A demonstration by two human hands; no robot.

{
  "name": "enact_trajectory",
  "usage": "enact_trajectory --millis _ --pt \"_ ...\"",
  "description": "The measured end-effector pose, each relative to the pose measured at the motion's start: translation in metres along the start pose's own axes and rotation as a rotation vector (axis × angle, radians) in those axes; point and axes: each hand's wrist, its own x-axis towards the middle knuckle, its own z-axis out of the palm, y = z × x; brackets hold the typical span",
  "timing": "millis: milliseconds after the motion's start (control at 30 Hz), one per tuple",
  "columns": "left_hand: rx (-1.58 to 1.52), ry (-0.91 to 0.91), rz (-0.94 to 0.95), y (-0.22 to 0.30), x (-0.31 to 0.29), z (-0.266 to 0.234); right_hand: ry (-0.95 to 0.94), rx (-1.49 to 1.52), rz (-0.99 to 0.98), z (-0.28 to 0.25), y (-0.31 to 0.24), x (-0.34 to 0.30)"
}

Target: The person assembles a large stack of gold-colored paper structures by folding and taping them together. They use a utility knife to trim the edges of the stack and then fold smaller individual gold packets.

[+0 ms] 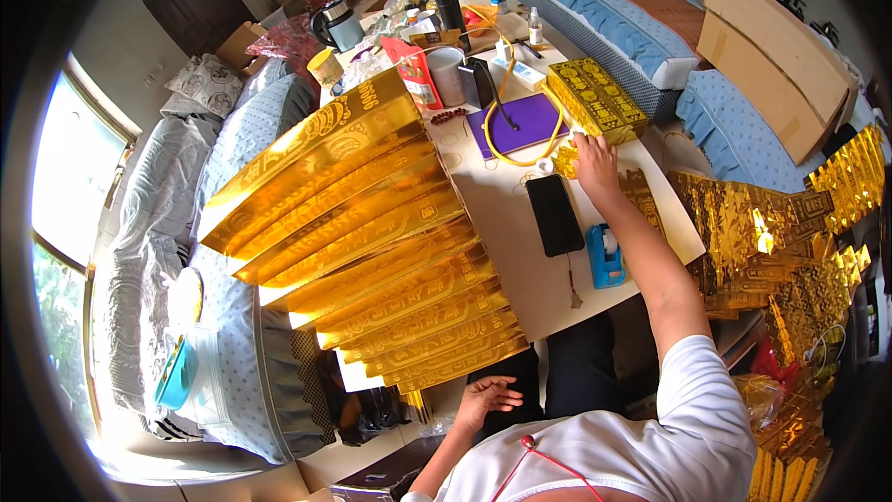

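Observation:
My right hand (593,158) reaches forward over the white table (506,223) and closes its fingers on a small piece of gold foil paper (565,161), next to a yellow patterned box (596,99). My left hand (486,400) rests open near my lap, holding nothing, just below a long fanned stack of folded gold paper bars (362,223) that covers the table's left side. A black phone (555,214) and a blue tape dispenser (606,257) lie beside my right forearm.
A purple notebook (520,121) with a yellow cable (534,144), cups, bottles and a kettle (336,24) crowd the far table end. Piles of folded gold paper (771,232) lie at right. A bed (223,167) runs along the left; a blue mattress (613,19) lies behind.

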Motion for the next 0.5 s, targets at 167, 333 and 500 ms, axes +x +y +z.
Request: enact_trajectory --millis 167,333,500 --pt "0.011 -0.001 -0.004 0.000 -0.001 0.000 0.082 0.120 -0.024 -0.001 0.005 -0.003" --pt "0.054 -0.043 0.036 -0.004 -0.003 -0.001 0.138 0.800 0.129 -0.044 0.002 0.002" --pt "0.175 -0.268 0.266 0.018 -0.030 0.031 -0.221 1.541 0.269 -0.144 -0.016 -0.079"
